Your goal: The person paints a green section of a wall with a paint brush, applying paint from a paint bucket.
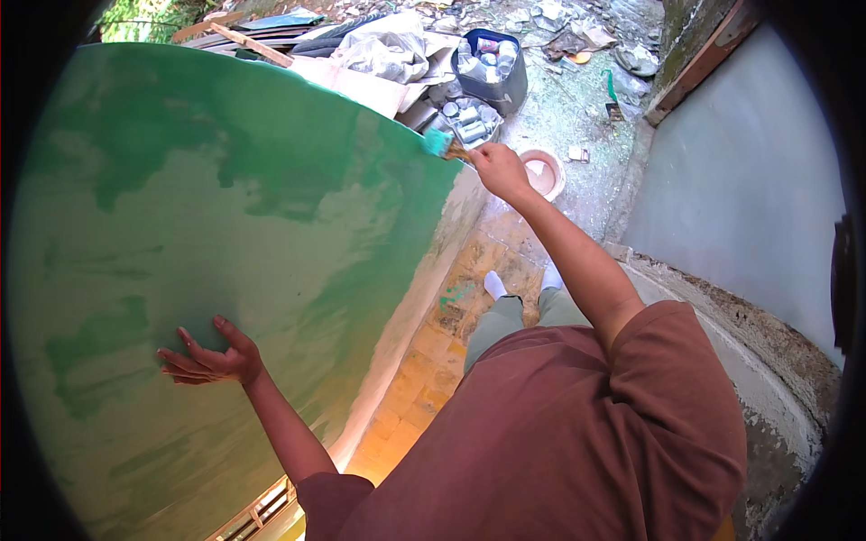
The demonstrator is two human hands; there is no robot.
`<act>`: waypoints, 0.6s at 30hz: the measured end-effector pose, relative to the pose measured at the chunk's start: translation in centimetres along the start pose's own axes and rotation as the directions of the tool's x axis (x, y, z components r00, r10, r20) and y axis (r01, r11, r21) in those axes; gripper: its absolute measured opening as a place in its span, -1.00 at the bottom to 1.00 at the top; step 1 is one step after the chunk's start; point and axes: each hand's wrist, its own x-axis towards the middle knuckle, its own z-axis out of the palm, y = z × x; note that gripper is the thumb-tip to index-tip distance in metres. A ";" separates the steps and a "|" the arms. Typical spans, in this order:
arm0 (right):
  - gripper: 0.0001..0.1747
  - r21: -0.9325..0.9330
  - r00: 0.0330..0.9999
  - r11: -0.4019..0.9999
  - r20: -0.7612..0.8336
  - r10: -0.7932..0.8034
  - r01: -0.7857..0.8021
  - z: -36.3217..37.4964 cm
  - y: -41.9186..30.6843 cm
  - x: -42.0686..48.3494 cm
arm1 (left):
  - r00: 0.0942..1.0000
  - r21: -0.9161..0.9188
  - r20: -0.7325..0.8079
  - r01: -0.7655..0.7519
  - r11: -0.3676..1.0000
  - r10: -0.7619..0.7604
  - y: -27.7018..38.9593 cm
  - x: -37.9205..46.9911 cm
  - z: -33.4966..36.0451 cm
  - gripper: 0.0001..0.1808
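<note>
My right hand (pixel 499 169) grips the wooden handle of a paintbrush (pixel 441 143) whose bristles are loaded with turquoise-green paint. The bristles are at the far edge of a wall (pixel 223 223); whether they touch it I cannot tell. Darker green paint covers the wall's far part and some patches, while paler green shows across the middle. Low in the view, my left hand (pixel 215 358) is held near the wall with its fingers spread and nothing in it. Just past my right hand, a round pinkish tub (pixel 543 174) stands on the floor, partly hidden by my forearm.
A dark bin (pixel 492 74) and a plastic bag of cans (pixel 471 122) stand beyond the wall's edge. Boards (pixel 250 42) and plastic sheeting (pixel 385 51) are heaped nearby. Litter (pixel 582 40) is strewn on the ground. A grey-white panel (pixel 744 176) borders the right side.
</note>
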 end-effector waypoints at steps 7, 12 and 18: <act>-0.59 0.058 0.995 0.997 0.086 -0.054 0.049 -0.7 -6.5 -2.6 | 0.999 0.018 -0.010 0.036 0.999 -0.036 0.2 -0.1 0.0 -0.43; -0.64 0.538 0.983 0.834 0.049 -0.176 0.122 -0.8 -6.4 -3.4 | 0.997 0.016 0.007 0.076 0.997 -0.076 -0.1 -0.3 -0.4 -0.46; -0.66 0.475 0.992 0.879 0.124 -0.024 -0.038 -1.1 -3.2 -4.0 | 0.997 0.014 0.020 0.077 0.997 -0.078 0.1 -0.3 -0.2 -0.45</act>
